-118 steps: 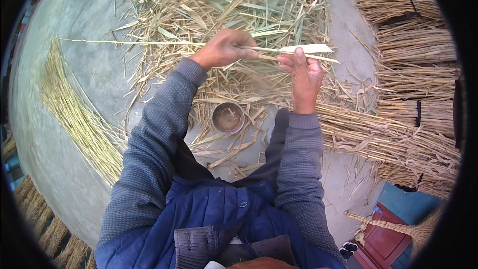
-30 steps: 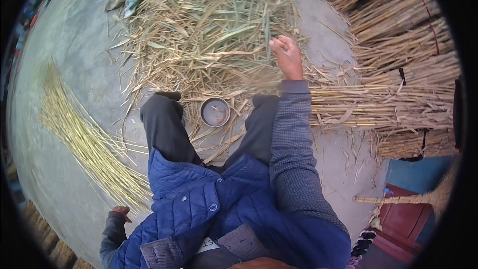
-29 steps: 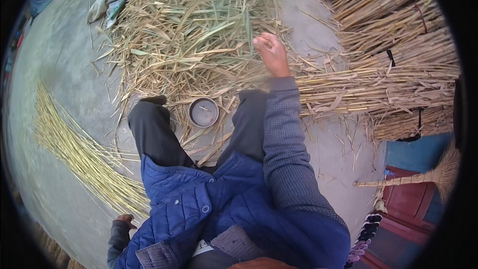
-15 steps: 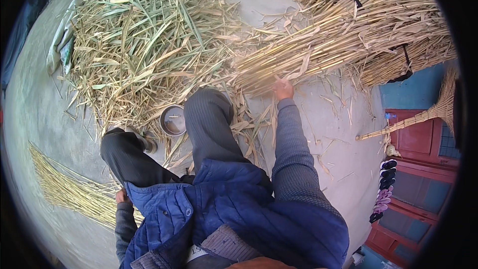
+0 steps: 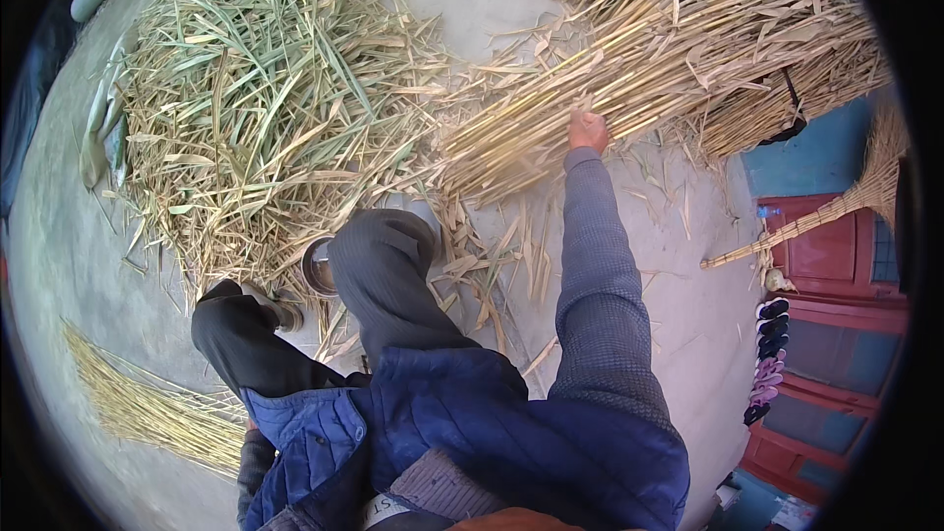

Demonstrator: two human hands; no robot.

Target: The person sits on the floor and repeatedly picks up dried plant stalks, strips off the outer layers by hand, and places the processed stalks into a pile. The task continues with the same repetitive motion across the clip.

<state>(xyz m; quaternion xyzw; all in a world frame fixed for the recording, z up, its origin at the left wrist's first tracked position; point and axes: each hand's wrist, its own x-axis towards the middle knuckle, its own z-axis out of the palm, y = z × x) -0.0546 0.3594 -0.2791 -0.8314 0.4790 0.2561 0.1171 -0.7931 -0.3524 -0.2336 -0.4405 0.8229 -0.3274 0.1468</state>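
Right hand (image 5: 588, 129) curled at the dry stalks (image 5: 678, 64), towards two o'clock; left hand (image 5: 251, 424), mostly hidden, beside pale stems (image 5: 162, 411) at eight; whether either is clamped cannot be told; stalks judged best drawn singly, lengthwise, against snagging

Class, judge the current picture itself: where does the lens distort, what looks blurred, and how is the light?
Head view: black surrounds the round image, and the red doors look skewed near the right rim; head view: a soft patch blurs the left end of the reed bundle; head view: light on the grey floor is diffuse, without hard shadows.
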